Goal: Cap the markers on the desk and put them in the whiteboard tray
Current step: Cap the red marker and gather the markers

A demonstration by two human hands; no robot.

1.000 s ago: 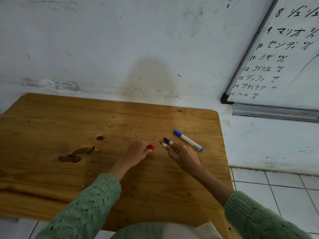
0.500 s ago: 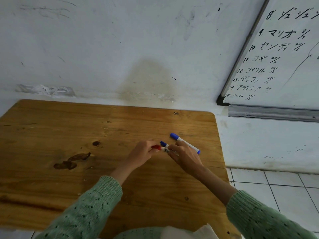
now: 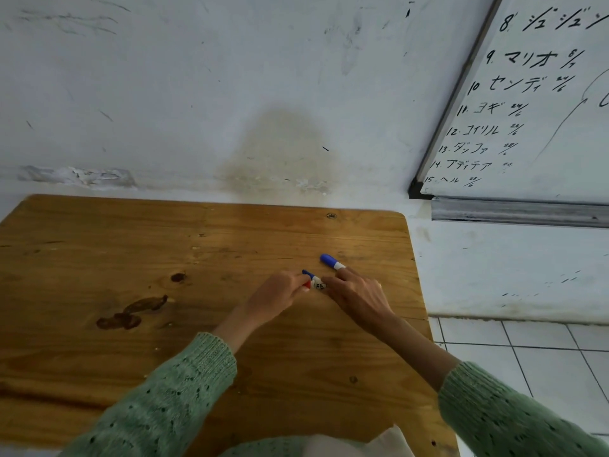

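On the wooden table (image 3: pixel 131 258), in the head view, the left hand (image 3: pixel 276 296) pinches a red cap (image 3: pixel 307 284) in its fingers against the end of a white marker (image 3: pixel 319 285), whose barrel the right hand (image 3: pixel 357 296) grips. A blue cap (image 3: pixel 308 274) shows just behind them. A blue-capped marker (image 3: pixel 332 261) lies beside the right fingers. The capping step looks nearly done. Next, I judge, a firm push home, then carrying the markers to the whiteboard tray (image 3: pixel 520 212), well apart at upper right.
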